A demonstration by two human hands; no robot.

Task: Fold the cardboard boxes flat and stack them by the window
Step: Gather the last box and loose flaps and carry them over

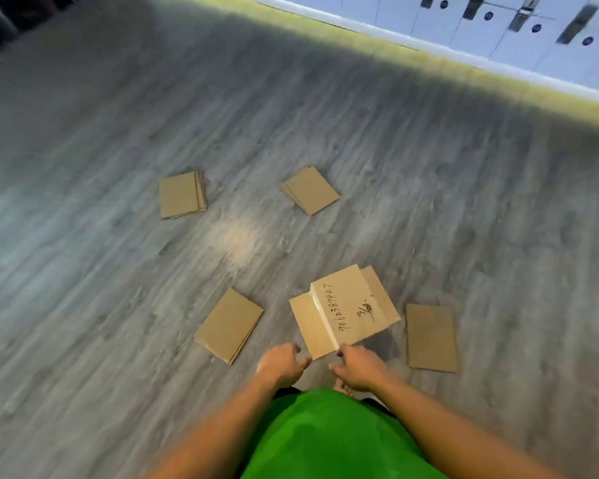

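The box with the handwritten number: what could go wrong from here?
1. The box with the handwritten number has a flap raised, and neither the left hand nor the right hand holds it; it may spring open.
2. Four flattened boxes, such as the near-left one, lie scattered on the floor; stepping on one could cause a slip.

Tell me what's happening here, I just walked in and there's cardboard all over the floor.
A person in a green top stands over a cardboard box with handwritten numbers, its flaps spread out on the grey floor. The left hand and right hand hover at its near edge, fingers loosely curled, holding nothing. Four flattened cardboard pieces lie scattered around it: near left, near right, far left and far right. Nothing is stacked yet.
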